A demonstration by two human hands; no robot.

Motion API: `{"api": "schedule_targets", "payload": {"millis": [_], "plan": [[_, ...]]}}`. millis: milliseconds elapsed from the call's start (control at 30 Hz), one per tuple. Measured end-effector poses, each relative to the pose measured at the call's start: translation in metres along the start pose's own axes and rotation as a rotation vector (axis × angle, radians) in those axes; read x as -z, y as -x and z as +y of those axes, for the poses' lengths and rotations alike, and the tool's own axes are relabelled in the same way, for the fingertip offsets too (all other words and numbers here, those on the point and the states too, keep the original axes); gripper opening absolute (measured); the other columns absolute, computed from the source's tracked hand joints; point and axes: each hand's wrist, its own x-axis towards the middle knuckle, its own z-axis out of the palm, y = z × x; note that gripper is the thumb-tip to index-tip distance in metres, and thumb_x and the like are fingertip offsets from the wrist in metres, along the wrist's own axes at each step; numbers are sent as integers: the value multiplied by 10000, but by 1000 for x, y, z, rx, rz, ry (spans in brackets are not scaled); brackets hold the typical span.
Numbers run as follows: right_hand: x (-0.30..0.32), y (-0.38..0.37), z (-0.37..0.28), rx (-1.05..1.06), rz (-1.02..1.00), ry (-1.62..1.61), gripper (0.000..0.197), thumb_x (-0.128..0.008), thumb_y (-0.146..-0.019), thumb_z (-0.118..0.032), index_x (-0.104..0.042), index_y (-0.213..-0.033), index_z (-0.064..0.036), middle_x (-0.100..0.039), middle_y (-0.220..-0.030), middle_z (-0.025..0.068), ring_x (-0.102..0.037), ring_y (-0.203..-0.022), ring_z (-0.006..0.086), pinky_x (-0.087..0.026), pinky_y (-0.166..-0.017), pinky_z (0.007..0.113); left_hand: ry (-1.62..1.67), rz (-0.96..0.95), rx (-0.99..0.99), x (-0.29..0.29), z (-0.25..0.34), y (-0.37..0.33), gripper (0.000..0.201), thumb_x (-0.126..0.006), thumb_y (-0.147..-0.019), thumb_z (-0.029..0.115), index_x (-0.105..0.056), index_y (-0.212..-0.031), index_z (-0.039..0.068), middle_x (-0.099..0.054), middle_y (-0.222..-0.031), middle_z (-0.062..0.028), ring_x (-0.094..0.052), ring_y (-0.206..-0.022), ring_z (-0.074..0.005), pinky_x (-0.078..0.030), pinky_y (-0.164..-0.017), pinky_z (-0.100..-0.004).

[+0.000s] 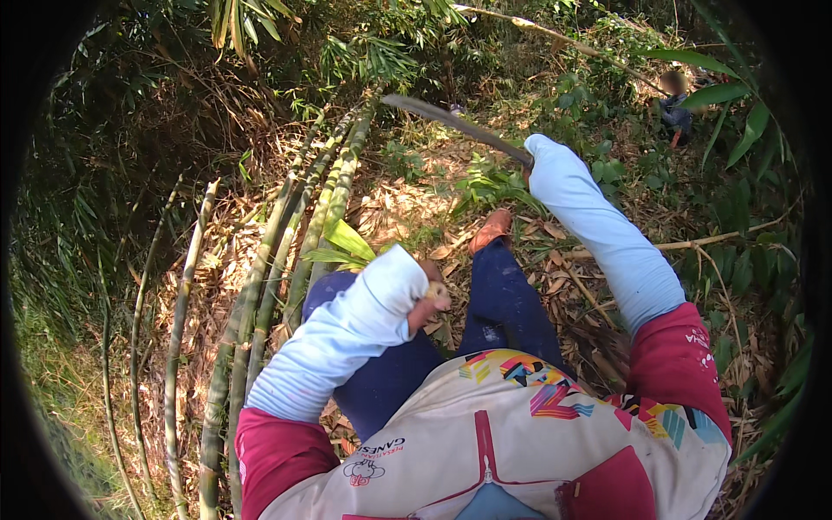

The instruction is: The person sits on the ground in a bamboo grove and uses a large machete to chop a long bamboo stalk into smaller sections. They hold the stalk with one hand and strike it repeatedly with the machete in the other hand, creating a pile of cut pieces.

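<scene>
My right hand (528, 171), mostly covered by a light blue sleeve, is closed round the handle of a machete (459, 126). The long dark blade points up and to the left, over the leaf-covered ground. My left hand (423, 310) is held in front of my left thigh, its fingers curled round a stalk (440, 295) with a pale end showing. Broad green leaves (348, 240) stick out on the far side of that forearm; whether they belong to the stalk is hidden by the sleeve.
Several green bamboo culms (260, 286) lean up on my left, beside thinner poles (184, 321). Dry leaves (390, 204) litter the ground round my brown shoe (492, 230). Cut branches (676, 245) lie at right. Another person (675, 111) is in the brush at far right.
</scene>
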Motion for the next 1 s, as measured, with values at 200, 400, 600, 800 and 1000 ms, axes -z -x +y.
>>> {"api": "schedule_targets", "payload": {"millis": [200, 400, 600, 800, 1000], "plan": [[22, 11, 88, 7, 237, -337, 250, -664, -775, -83, -541, -983, -18, -575, -755, 44, -506, -655, 107, -429, -615, 278, 215, 227, 110, 7, -19, 25, 191, -612, -894, 177, -485, -943, 42, -469, -771, -23, -443, -701, -118, -394, -640, -268], [17, 69, 0, 51, 71, -689, 210, -705, -792, -92, -506, -839, -43, -525, -706, 11, -465, -666, 76, -408, -619, 256, 437, 353, -31, 0, -23, 7, 224, -560, -942, 235, -466, -981, 35, -476, -812, -18, -449, -731, -95, -393, -678, -246], [18, 94, -60, 281, -31, -543, 230, -745, -742, -110, -588, -879, -13, -570, -767, 133, -573, -670, 256, -460, -624, 327, 236, 356, 66, 3, -24, 9, 253, -543, -956, 265, -547, -1017, 19, -562, -877, -56, -521, -778, -138, -428, -743, -276], [27, 97, -98, 571, -1, -256, 220, -754, -551, -147, -616, -720, -117, -582, -681, 90, -608, -737, 322, -441, -611, 428, 314, 363, 157, 1, -26, 4, 292, -605, -915, 304, -553, -945, 18, -563, -826, -74, -538, -743, -133, -429, -693, -267], [17, 98, -112, 641, -2, -196, 209, -744, -518, -201, -607, -674, -176, -588, -678, 58, -592, -727, 310, -343, -605, 477, 559, 297, 11, 0, -54, 15, 331, -724, -804, 268, -560, -932, 10, -574, -793, -68, -545, -709, -132, -435, -664, -256]]}}
